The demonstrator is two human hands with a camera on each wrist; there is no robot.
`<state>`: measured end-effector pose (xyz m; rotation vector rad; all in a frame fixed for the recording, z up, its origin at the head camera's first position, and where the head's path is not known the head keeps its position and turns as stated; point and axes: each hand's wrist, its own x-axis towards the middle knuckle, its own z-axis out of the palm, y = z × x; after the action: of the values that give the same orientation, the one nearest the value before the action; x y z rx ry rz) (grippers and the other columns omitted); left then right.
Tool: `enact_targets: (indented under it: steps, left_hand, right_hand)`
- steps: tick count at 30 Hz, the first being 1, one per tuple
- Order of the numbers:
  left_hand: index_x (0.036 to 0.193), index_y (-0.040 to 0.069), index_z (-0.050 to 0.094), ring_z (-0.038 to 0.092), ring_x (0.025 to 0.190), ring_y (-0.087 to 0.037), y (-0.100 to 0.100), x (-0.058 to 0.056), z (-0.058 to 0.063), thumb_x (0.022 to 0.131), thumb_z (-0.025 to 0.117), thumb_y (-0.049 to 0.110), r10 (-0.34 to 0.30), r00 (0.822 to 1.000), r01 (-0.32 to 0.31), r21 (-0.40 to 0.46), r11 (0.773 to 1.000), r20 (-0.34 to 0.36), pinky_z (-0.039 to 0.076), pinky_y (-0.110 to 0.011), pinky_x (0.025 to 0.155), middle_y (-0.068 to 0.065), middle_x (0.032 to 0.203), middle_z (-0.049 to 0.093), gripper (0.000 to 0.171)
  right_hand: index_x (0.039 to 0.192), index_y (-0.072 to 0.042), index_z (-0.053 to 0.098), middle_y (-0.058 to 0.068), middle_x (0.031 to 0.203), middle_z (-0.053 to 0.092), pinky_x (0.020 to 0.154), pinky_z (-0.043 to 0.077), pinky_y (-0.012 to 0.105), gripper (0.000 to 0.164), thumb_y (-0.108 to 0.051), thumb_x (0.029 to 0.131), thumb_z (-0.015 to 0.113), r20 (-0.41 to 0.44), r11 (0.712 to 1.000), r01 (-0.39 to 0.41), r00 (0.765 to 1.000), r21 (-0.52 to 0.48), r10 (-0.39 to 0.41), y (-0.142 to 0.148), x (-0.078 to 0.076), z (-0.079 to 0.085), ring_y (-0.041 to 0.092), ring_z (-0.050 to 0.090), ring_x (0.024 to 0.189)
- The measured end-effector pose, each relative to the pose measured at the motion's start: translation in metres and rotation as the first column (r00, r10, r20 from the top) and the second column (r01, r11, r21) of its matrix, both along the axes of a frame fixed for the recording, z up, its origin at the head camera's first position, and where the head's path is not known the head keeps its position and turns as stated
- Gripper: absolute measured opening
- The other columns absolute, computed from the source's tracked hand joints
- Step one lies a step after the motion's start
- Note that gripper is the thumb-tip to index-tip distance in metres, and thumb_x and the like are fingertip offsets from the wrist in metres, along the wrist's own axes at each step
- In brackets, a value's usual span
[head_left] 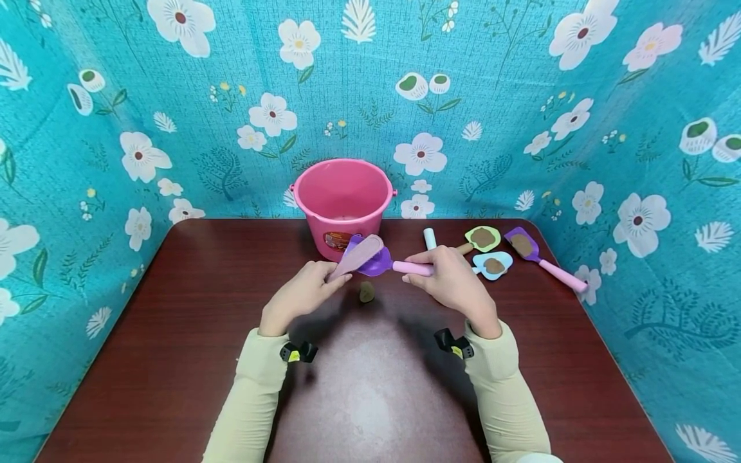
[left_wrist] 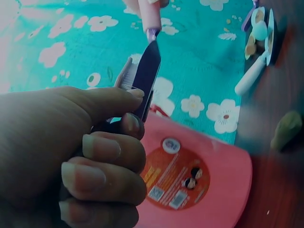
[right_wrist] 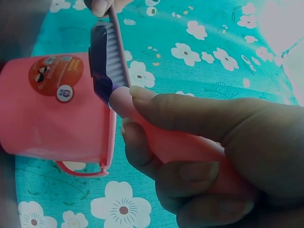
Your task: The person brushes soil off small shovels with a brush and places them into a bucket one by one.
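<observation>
My left hand [head_left: 301,292] grips a flat, round-ended pinkish paddle [head_left: 366,249], with the thumb pressed on it. In my right hand [head_left: 457,280] is a toy shovel with a purple scoop [head_left: 379,265] and a pink handle [right_wrist: 175,147], fingers curled round the handle. The paddle lies across the scoop in the head view; seen from the right wrist, it runs right along the ridged scoop. Behind both tools stands a pink bucket [head_left: 370,228] with an orange label. On the table just below the scoop sits a small brownish-green lump [head_left: 366,292].
At the back right lie a green toy shovel [head_left: 496,234], a light blue one [head_left: 505,261] and a purple one with a pink handle [head_left: 561,275], each bearing brown material. A pale blue handle [head_left: 429,238] shows beside my right hand. Floral cloth [head_left: 220,128] surrounds the dark table [head_left: 173,334].
</observation>
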<state>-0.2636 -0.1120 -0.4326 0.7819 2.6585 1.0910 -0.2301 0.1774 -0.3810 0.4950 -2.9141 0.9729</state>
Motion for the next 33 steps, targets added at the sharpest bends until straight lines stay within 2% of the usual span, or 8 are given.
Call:
enact_targets:
  steps: [7,14,20,27,31,33]
  left_hand:
    - [0.08,0.011,0.058,0.042,0.053,-0.011,-0.016,-0.007,-0.003,0.1,0.065,0.03,0.049,0.999,-0.049,-0.028,0.998,0.011,0.038,-0.027,0.051,0.001,0.06,0.046,0.028]
    - [0.086,0.009,0.062,0.041,0.052,-0.014,-0.031,-0.008,0.0,0.099,0.066,0.027,0.118,0.993,-0.116,-0.044,0.992,0.03,0.038,-0.028,0.05,-0.001,0.06,0.047,0.023]
    - [0.086,0.008,0.064,0.038,0.051,-0.013,-0.042,-0.01,0.001,0.1,0.065,0.027,0.148,0.989,-0.148,-0.054,0.988,-0.002,0.035,-0.027,0.048,0.0,0.058,0.044,0.023]
    - [0.096,0.006,0.067,0.037,0.05,-0.014,-0.055,-0.005,0.01,0.099,0.066,0.028,0.192,0.981,-0.192,-0.03,0.981,0.001,0.033,-0.027,0.046,-0.002,0.059,0.045,0.022]
    - [0.091,0.008,0.065,0.036,0.051,-0.015,-0.058,0.0,0.017,0.099,0.066,0.03,0.197,0.98,-0.197,-0.009,0.98,-0.005,0.031,-0.027,0.046,-0.001,0.058,0.043,0.023]
    - [0.088,0.01,0.064,0.036,0.051,-0.014,-0.058,0.002,0.02,0.099,0.066,0.031,0.192,0.981,-0.192,0.003,0.981,-0.013,0.031,-0.027,0.047,-0.001,0.058,0.043,0.025]
  right_hand:
    - [0.118,-0.007,0.076,0.004,0.092,0.078,0.064,0.048,0.033,0.037,-0.025,0.086,0.083,0.008,1.0,0.004,1.0,-0.001,-0.004,0.002,0.0,0.0,0.012,0.061,0.067]
    - [0.117,-0.008,0.076,0.003,0.091,0.077,0.064,0.048,0.033,0.036,-0.024,0.086,0.082,0.004,1.0,0.01,1.0,-0.009,-0.01,0.003,0.001,0.001,0.012,0.06,0.065]
    - [0.118,-0.006,0.076,0.002,0.085,0.076,0.063,0.048,0.033,0.036,-0.024,0.087,0.082,0.011,1.0,0.017,1.0,-0.007,-0.017,0.004,0.001,0.002,0.013,0.059,0.063]
    - [0.116,-0.006,0.076,0.001,0.078,0.072,0.063,0.048,0.034,0.034,-0.025,0.088,0.08,0.019,0.999,0.023,1.0,-0.027,-0.023,0.003,0.0,0.001,0.014,0.057,0.062]
    - [0.115,-0.006,0.076,0.001,0.073,0.067,0.062,0.046,0.034,0.032,-0.025,0.09,0.079,0.023,1.0,0.024,0.999,0.006,-0.024,0.002,-0.001,-0.001,0.015,0.055,0.062]
    - [0.114,-0.007,0.075,0.001,0.076,0.066,0.063,0.046,0.034,0.031,-0.024,0.089,0.079,0.013,0.999,0.028,1.0,0.027,-0.028,0.001,-0.001,-0.002,0.017,0.055,0.065]
